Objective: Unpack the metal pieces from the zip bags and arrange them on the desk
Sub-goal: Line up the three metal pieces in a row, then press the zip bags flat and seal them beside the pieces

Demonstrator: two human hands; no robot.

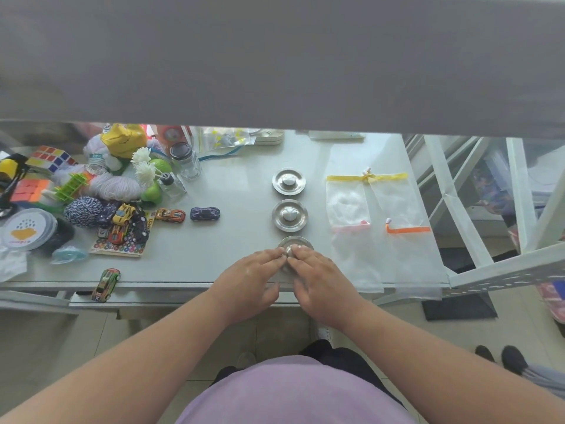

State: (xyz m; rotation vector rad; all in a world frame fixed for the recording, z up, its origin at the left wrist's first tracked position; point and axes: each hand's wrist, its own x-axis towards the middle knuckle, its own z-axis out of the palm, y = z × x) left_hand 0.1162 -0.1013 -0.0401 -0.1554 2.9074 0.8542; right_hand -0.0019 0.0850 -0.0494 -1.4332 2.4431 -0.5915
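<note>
Left hand (251,278): you are reaching it in from the near edge of the tabletop, fingers stretched forward and lying together on the nearest metal piece, palm down
Right hand (318,281): you are laying it beside the left one, fingertips meeting the left fingertips over the knob of the same piece; neither hand is curling around it, both are pressing flat on top
Nearest metal piece (298,241): a round silver disc, mostly hidden under your fingers, only its far rim showing, sitting close to the front edge
Middle metal piece (289,215): a round dish with a raised knob at its centre, lying flat just beyond the nearest one
Far metal piece (289,181): the same shape, lying flat beyond the middle one; the three are forming a straight line running away from you
Zip bags (380,228): clear bags are lying flat to the right of the line, with yellow, pink and orange closure strips; their lower ends are hanging over the front edge
Tabletop (238,185): pale grey, bare around the line of discs
Left clutter: toy cars (204,213), yarn balls (84,212), puzzle cubes (50,157) and a glass jar (186,162) are crowding the left side, well apart from the discs
Loose car (106,284): you are seeing one toy car resting at the front edge, left of your left hand
</note>
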